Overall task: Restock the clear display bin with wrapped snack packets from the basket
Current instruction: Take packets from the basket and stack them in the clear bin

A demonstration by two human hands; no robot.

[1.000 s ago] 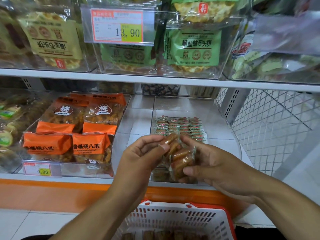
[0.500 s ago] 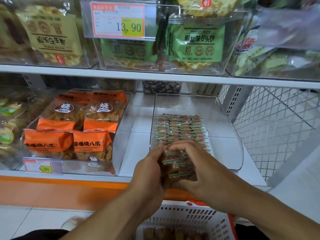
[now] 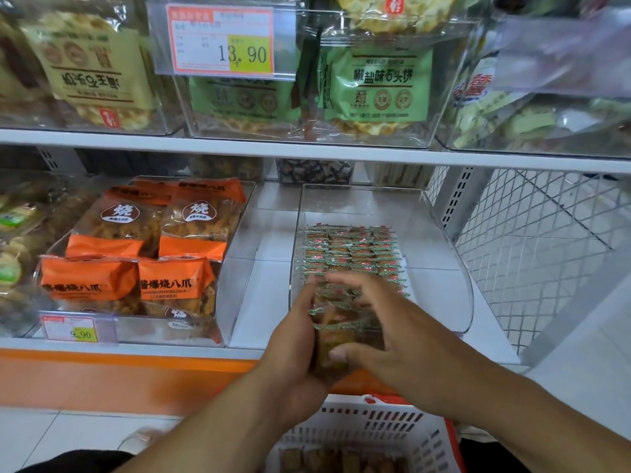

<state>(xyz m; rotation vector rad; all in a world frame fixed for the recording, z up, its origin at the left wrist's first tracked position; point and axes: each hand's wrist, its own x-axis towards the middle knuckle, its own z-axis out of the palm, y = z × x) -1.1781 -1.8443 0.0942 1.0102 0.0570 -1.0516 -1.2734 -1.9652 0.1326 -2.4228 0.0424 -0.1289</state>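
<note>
A clear display bin stands on the lower shelf with rows of small wrapped snack packets lined up inside. At the bin's front, both hands clasp a stack of the same snack packets. My left hand grips the stack from the left side, and my right hand curls over its top with the thumb on its front. Below, a white basket with a red rim holds more brown packets.
Left of the bin, another clear bin holds orange snack bags. The shelf above carries bins of green and yellow cracker bags and a 13.90 price tag. A white wire mesh panel closes the right side.
Both hands carried the stack of packets from in front of the shelf edge forward to the bin's front. The packets turned so their crimped edges face up.
</note>
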